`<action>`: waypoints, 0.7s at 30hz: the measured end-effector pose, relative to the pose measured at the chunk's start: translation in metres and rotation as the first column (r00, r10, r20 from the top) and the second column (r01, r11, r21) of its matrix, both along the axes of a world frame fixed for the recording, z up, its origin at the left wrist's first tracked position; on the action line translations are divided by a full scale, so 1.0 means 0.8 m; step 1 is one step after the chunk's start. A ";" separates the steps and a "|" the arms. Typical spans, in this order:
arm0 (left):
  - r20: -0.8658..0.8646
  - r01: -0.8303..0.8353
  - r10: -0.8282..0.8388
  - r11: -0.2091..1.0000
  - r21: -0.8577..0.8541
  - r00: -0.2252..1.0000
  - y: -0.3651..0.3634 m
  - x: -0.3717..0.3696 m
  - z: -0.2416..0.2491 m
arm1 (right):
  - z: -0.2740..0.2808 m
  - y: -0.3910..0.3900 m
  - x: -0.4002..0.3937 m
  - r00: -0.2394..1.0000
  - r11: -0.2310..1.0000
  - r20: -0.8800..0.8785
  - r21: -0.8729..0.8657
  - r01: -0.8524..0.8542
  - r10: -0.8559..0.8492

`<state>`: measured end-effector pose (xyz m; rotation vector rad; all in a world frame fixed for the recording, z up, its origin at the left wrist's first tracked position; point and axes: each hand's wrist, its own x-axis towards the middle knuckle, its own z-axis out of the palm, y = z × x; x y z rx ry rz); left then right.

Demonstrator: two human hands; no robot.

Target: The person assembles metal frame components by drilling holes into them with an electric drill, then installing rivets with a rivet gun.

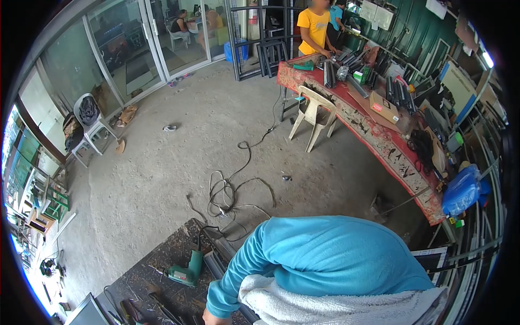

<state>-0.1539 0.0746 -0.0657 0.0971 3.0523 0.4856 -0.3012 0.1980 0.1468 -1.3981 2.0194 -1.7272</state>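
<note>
My right arm, in a blue sleeve, bends across the lower part of the view. At the bottom edge my right hand shows only in part, low over the dark workbench. Its fingers are cut off by the frame, so what it holds or touches is hidden. A green power drill lies on the bench just left of the sleeve. Pliers-like hand tools are farther left. Grey metal profiles lie beside the forearm. A white towel drapes below the sleeve. My left hand is out of view.
Tangled cables lie on the concrete floor ahead. A plastic chair stands by a long red-covered table loaded with parts and boxes. A person in yellow works there. More chairs stand left, near glass doors.
</note>
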 end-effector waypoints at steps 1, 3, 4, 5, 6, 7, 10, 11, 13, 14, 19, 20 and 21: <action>0.002 -0.001 0.001 1.000 -0.004 1.000 0.000 0.000 0.000 | -0.006 0.001 0.002 1.000 1.000 0.004 0.020 0.007 -0.007; 0.006 -0.003 0.003 1.000 -0.007 1.000 0.001 -0.002 0.001 | -0.015 0.003 0.005 1.000 0.998 0.015 0.055 0.018 -0.019; 0.009 -0.003 0.003 1.000 -0.007 1.000 -0.001 -0.002 0.001 | -0.018 0.003 0.003 1.000 0.998 0.019 0.065 0.024 -0.025; 0.011 -0.004 0.004 1.000 -0.011 1.000 -0.001 -0.003 0.002 | -0.023 0.004 0.007 0.999 0.996 0.027 0.081 0.027 -0.029; 0.012 -0.003 0.003 1.000 -0.011 1.000 -0.002 -0.003 0.002 | -0.025 0.006 0.006 0.999 0.995 0.026 0.092 0.034 -0.036; 0.014 -0.002 0.002 1.000 -0.013 1.000 -0.001 -0.004 0.003 | -0.029 0.008 0.009 0.999 0.994 0.030 0.105 0.041 -0.044; 0.020 -0.002 0.002 1.000 -0.019 1.000 -0.004 -0.004 0.004 | -0.034 0.010 0.014 0.998 0.991 0.037 0.128 0.048 -0.053; 0.019 -0.005 0.005 1.000 -0.023 1.000 -0.004 -0.006 0.004 | -0.037 0.010 0.014 0.998 0.989 0.035 0.137 0.049 -0.054; 0.020 -0.012 0.013 1.000 -0.029 1.000 -0.005 -0.006 0.006 | -0.036 0.010 0.019 0.998 0.988 0.031 0.150 0.045 -0.050; 0.023 -0.021 0.021 0.999 -0.032 1.000 -0.004 -0.007 0.006 | -0.036 0.012 0.022 0.998 0.986 0.029 0.156 0.051 -0.057; 0.028 -0.033 0.035 0.998 -0.047 0.999 -0.007 -0.001 0.006 | -0.043 0.020 0.037 0.997 0.979 0.032 0.191 0.065 -0.072; 0.026 -0.040 0.042 0.998 -0.051 0.999 -0.007 0.002 0.007 | -0.046 0.020 0.038 0.997 0.977 0.025 0.200 0.071 -0.078; 0.029 -0.045 0.047 0.997 -0.055 0.998 -0.008 0.003 0.007 | -0.047 0.023 0.042 0.997 0.975 0.022 0.208 0.071 -0.077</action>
